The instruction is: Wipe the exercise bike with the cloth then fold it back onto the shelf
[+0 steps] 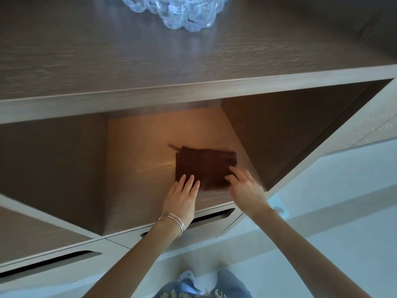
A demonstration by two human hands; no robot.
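Note:
A dark brown cloth, folded into a small rectangle, lies flat on the lit wooden shelf inside an open compartment. My left hand, with bracelets on the wrist, rests its straight fingers on the cloth's near left edge. My right hand touches the cloth's near right corner with extended fingers. Neither hand curls round the cloth. The exercise bike is out of view.
A clear glass bowl stands on the upper shelf top. Dark side walls close the compartment left and right. Drawer fronts with slot handles run below. Pale floor and my shoe show at the bottom.

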